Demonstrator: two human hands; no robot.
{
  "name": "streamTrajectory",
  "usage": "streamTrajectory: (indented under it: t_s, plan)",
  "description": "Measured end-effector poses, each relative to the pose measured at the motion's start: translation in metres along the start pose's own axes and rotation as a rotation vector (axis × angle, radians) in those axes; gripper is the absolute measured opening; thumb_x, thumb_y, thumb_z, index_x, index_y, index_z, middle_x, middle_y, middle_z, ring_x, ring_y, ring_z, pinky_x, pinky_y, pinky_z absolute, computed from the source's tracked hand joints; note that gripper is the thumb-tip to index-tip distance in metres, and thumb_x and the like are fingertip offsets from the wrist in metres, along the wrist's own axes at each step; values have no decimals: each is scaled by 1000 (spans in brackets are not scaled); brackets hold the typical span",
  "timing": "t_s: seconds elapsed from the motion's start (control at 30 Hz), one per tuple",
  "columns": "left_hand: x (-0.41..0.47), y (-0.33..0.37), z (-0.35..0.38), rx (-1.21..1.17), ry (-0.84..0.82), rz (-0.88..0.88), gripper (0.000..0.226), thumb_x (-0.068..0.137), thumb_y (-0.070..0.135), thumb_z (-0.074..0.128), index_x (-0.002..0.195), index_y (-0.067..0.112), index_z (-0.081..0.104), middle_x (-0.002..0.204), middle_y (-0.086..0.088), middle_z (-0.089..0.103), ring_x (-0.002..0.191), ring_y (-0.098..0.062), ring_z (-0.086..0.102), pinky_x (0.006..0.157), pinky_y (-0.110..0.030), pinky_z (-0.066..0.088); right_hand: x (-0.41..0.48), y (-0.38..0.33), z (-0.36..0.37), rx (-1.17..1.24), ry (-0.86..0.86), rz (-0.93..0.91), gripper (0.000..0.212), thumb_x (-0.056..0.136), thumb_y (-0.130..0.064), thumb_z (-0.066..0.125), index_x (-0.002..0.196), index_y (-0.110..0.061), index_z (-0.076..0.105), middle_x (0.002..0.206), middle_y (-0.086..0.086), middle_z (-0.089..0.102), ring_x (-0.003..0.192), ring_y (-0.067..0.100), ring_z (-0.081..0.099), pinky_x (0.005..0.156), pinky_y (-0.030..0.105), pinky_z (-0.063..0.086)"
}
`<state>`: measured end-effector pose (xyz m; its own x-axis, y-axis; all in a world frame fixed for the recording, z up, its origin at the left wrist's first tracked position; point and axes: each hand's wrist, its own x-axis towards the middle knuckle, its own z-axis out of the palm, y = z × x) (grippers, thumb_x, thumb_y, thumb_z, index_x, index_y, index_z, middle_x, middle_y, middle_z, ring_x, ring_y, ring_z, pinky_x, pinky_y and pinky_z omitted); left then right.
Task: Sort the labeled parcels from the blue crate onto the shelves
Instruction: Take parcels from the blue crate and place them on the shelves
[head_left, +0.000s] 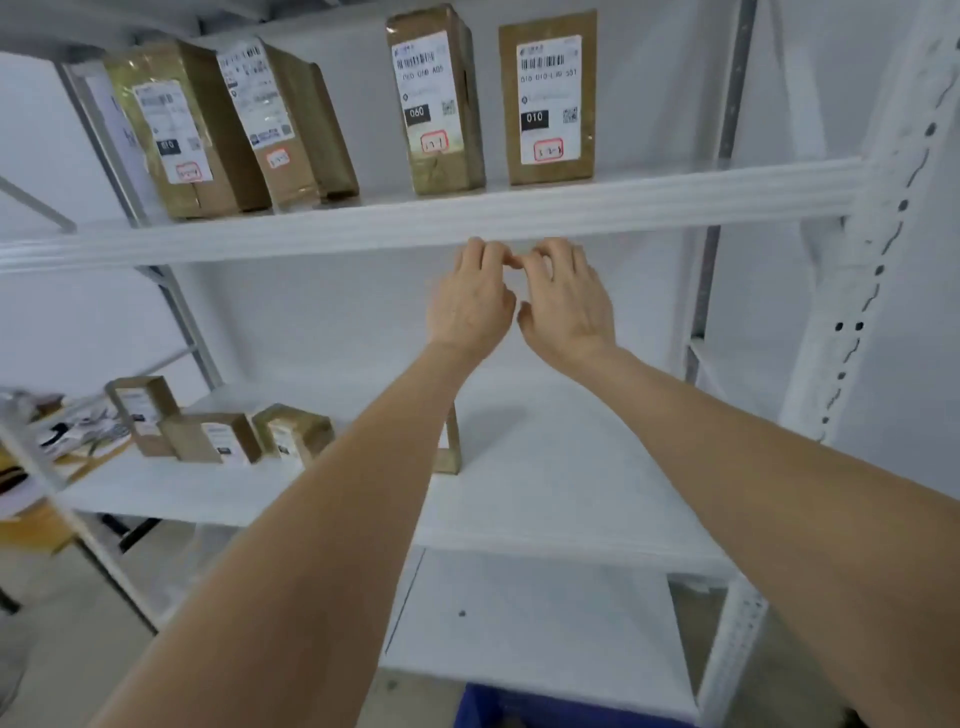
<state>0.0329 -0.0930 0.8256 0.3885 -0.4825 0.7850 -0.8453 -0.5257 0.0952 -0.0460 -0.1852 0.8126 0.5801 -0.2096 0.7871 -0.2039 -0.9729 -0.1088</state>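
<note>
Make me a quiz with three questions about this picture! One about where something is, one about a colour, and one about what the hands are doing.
1. Where is the parcel marked 060?
A. on the upper shelf
B. on the bottom shelf
C. on the floor

2. What colour is the crate at the bottom?
A. red
B. blue
C. green

3. What do the left hand and right hand hold?
A. one parcel each
B. one parcel together
C. no parcel

Answers:
1 A, it stands upright up there.
2 B, its visible corner is blue.
3 C, the curled fingers meet under the shelf edge with no parcel in them.
</note>
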Motion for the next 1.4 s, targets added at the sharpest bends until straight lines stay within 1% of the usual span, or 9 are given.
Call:
streamTrajectory:
  t_s: [0.17,0.47,0.57,0.7,0.8,1.03,1.13,1.27,1.4]
  plan:
    - [-112,25,64,-29,-381,-146,39,87,9,49,125,14,46,125,-6,45,113,-23,47,66,-31,38,-125,27,46,49,-263,82,51,83,-9,59,132,-15,48,131,7,43,119,26,42,91,33,38]
    - [-323,36,206,-101,-986,-286,49,91,10,48,138,17,35,139,-5,34,118,-26,47,72,-35,40,-354,88,160,-50,-987,376,66,87,-13,54,146,-19,24,150,12,17,135,30,24,105,37,31]
    - [-378,34,253,-109,-1136,-330,50,92,9,48,140,16,34,141,-7,32,119,-28,46,78,-37,44,-417,102,195,-52,-1099,452,67,87,-12,56,145,-19,25,151,13,15,135,31,25,103,38,34]
    - [-456,41,310,-129,-1313,-355,49,93,11,48,140,13,34,141,-9,32,120,-29,45,76,-40,46,-500,119,236,-33,-1245,549,64,90,-16,54,146,-19,21,151,11,15,135,31,25,101,39,37]
    - [-513,51,353,-134,-1438,-372,47,95,15,48,139,12,32,142,-11,30,123,-31,44,88,-45,48,-557,134,267,-32,-1355,640,68,94,-19,52,150,-20,13,156,11,8,140,33,19,104,41,35]
    - [-641,58,457,-242,-1552,-666,55,96,14,47,147,10,27,146,-18,35,127,-34,44,103,-42,41,-686,162,358,112,-1445,893,72,91,-28,60,147,-21,17,152,11,18,138,33,25,106,43,35]
    - [-689,52,495,-275,-1608,-755,55,94,5,43,147,6,25,142,-22,39,126,-36,45,101,-43,42,-735,169,405,201,-1455,1041,78,91,-31,62,151,-17,12,153,13,19,136,33,31,105,42,37]
    - [-742,36,541,-279,-1596,-798,45,95,5,40,140,5,35,136,-22,45,120,-37,49,95,-42,43,-792,173,468,294,-1468,1077,83,88,-32,64,151,-15,12,151,11,26,131,30,38,97,39,42]
    - [-785,21,579,-269,-1498,-839,48,92,4,44,139,11,38,132,-17,51,117,-34,52,96,-44,46,-839,169,523,308,-1442,1175,111,80,-33,74,151,-17,-9,155,12,15,133,33,37,100,41,40]
